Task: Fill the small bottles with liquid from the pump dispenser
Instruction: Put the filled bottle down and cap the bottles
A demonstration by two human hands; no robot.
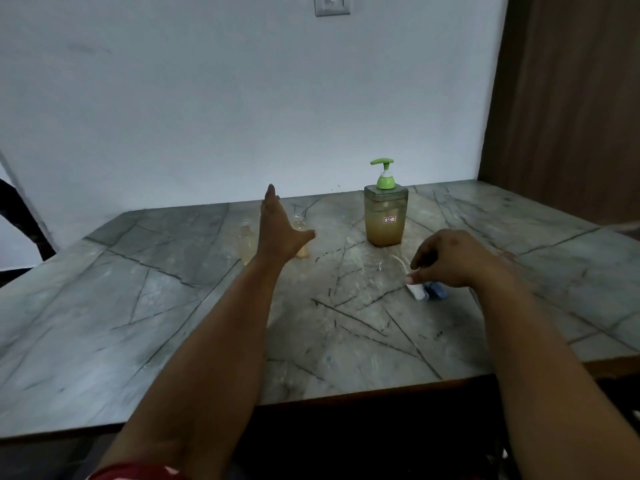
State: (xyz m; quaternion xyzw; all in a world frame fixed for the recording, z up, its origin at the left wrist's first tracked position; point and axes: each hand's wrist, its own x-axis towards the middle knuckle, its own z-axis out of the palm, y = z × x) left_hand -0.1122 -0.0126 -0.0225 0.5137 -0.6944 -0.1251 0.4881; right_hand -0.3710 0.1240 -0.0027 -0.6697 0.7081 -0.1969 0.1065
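- Standing upright on the marble table [138,306]: two small bottles, one [246,242] just left of the left hand [280,226], the other [300,237] behind its thumb.
- Left hand: fingers straight, holding nothing.
- Pump dispenser [385,209]: upright, beyond both hands.
- Right hand [450,258]: fingers curled over the white cap [417,291] and blue cap [437,289]; whether it grips them cannot be told.

My outstretched left hand [278,225] hides part of two small clear bottles [246,242]; white and blue caps [427,291] are blurred under my right hand [450,258].
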